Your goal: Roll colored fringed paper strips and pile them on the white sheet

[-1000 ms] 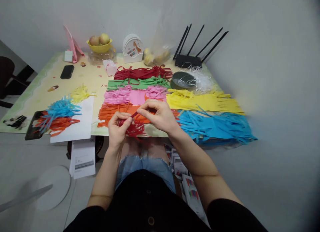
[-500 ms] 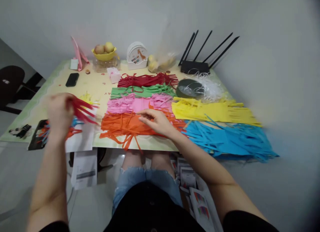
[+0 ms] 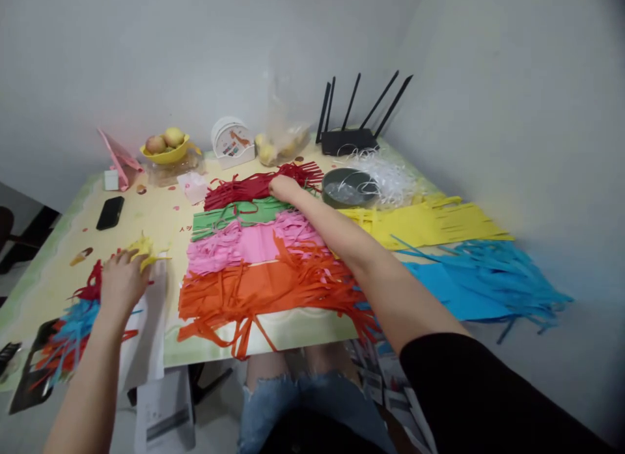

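Note:
My left hand (image 3: pixel 124 281) rests at the yellow paper strips (image 3: pixel 142 245) on the left of the table, its fingers spread over them. Just left of it lie dark red strips (image 3: pixel 88 284), and below those blue strips (image 3: pixel 81 318). My right hand (image 3: pixel 287 188) reaches to the lower edge of the red fringed paper (image 3: pixel 244 188), fingers bent down and their tips hidden. Green (image 3: pixel 258 210), pink (image 3: pixel 258 242) and orange (image 3: pixel 263 286) fringed papers lie in rows below the red one.
Yellow (image 3: pixel 415 225) and blue (image 3: pixel 454 288) fringed papers lie at the right. Behind them are a dark round container (image 3: pixel 336 188), white string (image 3: pixel 390 177) and a black router (image 3: pixel 349 141). A phone (image 3: pixel 110 213) and a fruit bowl (image 3: pixel 168 156) stand at the left.
My left hand has let go of the dark red strips, now beside the blue ones, and moved to the yellow strips. My right hand has moved up from the orange paper to the red one.

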Available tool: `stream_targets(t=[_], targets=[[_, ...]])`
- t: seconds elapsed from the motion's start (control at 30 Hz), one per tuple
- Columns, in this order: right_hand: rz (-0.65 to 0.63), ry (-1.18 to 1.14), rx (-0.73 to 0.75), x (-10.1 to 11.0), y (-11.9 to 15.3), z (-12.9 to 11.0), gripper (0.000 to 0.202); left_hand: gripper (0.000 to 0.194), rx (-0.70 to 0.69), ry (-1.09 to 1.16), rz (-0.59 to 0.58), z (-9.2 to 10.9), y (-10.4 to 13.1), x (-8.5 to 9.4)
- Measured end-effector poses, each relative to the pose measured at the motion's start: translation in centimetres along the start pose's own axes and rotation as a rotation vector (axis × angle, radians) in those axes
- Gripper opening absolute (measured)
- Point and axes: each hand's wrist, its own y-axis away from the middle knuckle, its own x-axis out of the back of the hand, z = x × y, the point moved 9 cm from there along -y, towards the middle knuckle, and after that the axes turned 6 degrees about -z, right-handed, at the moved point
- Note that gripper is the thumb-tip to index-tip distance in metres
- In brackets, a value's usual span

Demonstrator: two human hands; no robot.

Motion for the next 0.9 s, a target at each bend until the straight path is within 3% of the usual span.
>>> stream_targets(t=[0.13, 0.23, 0.37, 0.47, 0.6, 0.73, 0.9], targets=[[-0.007, 0.011, -0.033, -1.4, -3.0, 0.7, 0.032, 0.033, -0.255, 0.251, -0.056, 10.4, -6.9, -0.8], [-0.008, 0.012, -0.035, -1.9, -4.2, 1.2, 0.037, 0.029, -0.365, 0.36, -0.168, 18.3, -12.7, -3.2], [0.0, -0.003, -0.046, -1.7, -4.9, 1.9, 0.038, 0.033, -0.299, 0.393, -0.275, 24.2, -20.0, -7.7], [0.011, -0.031, -0.047, -1.3, -5.0, 2.3, 0.035, 0.03, -0.268, 0.388, -0.341, 26.1, -23.4, -11.1], [0.025, -0.074, -0.046, -1.0, -4.9, 2.7, 0.035, 0.025, -0.226, 0.359, -0.418, 26.6, -25.6, -14.6], [0.054, -0.109, -0.045, -0.8, -4.8, 3.1, 0.032, 0.021, -0.203, 0.327, -0.426, 26.8, -26.2, -16.1], [0.119, -0.156, -0.017, -0.3, -4.2, 3.3, 0.028, 0.023, -0.137, 0.299, -0.366, 26.5, -26.3, -16.3]])
